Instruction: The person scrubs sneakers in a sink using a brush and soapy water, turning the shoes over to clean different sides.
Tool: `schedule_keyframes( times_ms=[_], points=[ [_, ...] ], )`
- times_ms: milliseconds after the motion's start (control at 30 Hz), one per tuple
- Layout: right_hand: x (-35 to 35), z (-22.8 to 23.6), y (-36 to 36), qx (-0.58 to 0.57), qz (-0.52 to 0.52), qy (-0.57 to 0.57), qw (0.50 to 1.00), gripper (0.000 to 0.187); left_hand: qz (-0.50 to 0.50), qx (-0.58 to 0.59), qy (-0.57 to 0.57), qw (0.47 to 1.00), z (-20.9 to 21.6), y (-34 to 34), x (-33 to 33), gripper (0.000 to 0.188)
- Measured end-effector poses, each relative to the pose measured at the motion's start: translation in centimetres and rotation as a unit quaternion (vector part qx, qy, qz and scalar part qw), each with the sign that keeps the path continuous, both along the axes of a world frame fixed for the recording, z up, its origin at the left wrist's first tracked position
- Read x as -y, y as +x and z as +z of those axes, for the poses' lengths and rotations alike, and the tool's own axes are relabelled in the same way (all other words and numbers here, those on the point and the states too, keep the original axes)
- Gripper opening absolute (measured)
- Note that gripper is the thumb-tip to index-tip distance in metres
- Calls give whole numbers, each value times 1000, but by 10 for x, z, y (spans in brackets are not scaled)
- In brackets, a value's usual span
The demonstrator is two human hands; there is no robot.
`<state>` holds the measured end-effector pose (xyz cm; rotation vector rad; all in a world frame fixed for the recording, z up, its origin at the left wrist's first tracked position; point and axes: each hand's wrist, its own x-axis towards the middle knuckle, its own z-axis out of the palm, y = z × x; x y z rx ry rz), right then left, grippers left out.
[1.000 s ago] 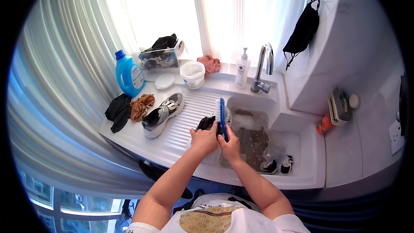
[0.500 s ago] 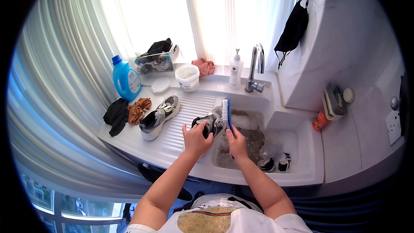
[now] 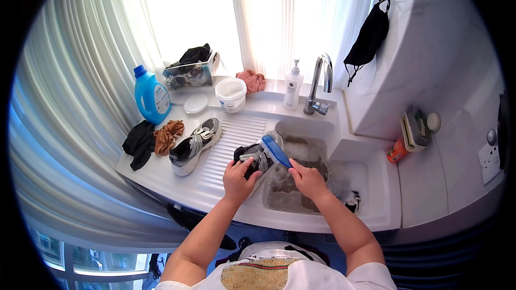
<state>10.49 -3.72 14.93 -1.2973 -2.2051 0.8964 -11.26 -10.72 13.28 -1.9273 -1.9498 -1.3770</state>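
Note:
A grey and black sneaker (image 3: 258,157) rests at the ribbed board's right edge, beside the sink basin. My left hand (image 3: 240,181) grips it near the heel and collar, fingers curled over the opening. In my right hand (image 3: 307,178) is a blue scrub brush (image 3: 276,152), held by its handle, its white bristles against the shoe's upper near the toe. A second grey sneaker (image 3: 195,146) stands on the board to the left. Murky, foamy water (image 3: 295,182) lies in the basin. Dark and white items (image 3: 353,202) at its right side are partly hidden by my right forearm.
A blue detergent bottle (image 3: 151,95), brown cloth (image 3: 169,137) and black cloth (image 3: 138,144) stand or lie at the left. Farther back are a white tub (image 3: 231,95), its lid (image 3: 196,103), a pump bottle (image 3: 292,86) and the faucet (image 3: 320,83). A brush caddy (image 3: 415,129) hangs at right.
The brush has swung from upright to tilted and come down onto the sneaker's upper. My right hand has shifted right; my left hand has closed further onto the shoe.

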Motion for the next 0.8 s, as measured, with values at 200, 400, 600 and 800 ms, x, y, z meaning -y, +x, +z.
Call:
schedule_keyframes(
  times_ms=[200,400,600,800],
  points=[
    [-2,-15,-11,-85,23,-45,995,40,20,151,-131,980,22,1,-39,31],
    [16,-20,-24,-261,-92,-365,889,42,24,718,-113,686,23,28,-61,38],
    [18,-27,-17,-300,-91,-374,873,44,-113,838,-208,491,25,22,-73,31],
    [2,-19,-6,-303,-69,-376,873,43,-28,841,-241,484,-4,8,-102,31]
  ],
)
